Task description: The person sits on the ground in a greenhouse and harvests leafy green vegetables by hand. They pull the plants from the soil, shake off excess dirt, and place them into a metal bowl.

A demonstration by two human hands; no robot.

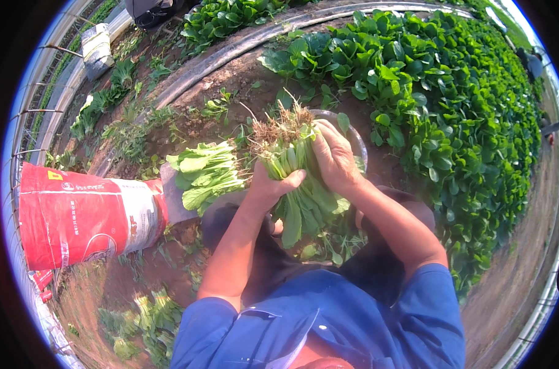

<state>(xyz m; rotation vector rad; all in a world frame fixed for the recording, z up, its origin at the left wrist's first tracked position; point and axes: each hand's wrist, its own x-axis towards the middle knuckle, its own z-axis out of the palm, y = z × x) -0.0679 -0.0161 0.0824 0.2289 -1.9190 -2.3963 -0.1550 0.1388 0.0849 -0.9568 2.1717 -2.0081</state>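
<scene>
My left hand [272, 184] grips a bunch of leafy greens [298, 203] around its pale stems, thumb across the front. At the right side of the same bunch, my right hand [337, 157] has its fingers against the stems just below the roots. The brown, soil-covered roots [282, 127] point away from me and the leaves hang towards my lap. Left of my hands lies a stack of the same greens [210, 173], roots facing right. Behind the bunch, partly hidden, shows the rim of a round basin [355, 138].
A red and white printed sack [90, 214] lies at the left. Dense leafy plants [450, 101] grow on the right. Bundled greens [152, 318] rest on the soil at lower left. A pale hose-like strip [242, 48] curves across the ground ahead, and a wrapped bundle [96, 50] sits at upper left.
</scene>
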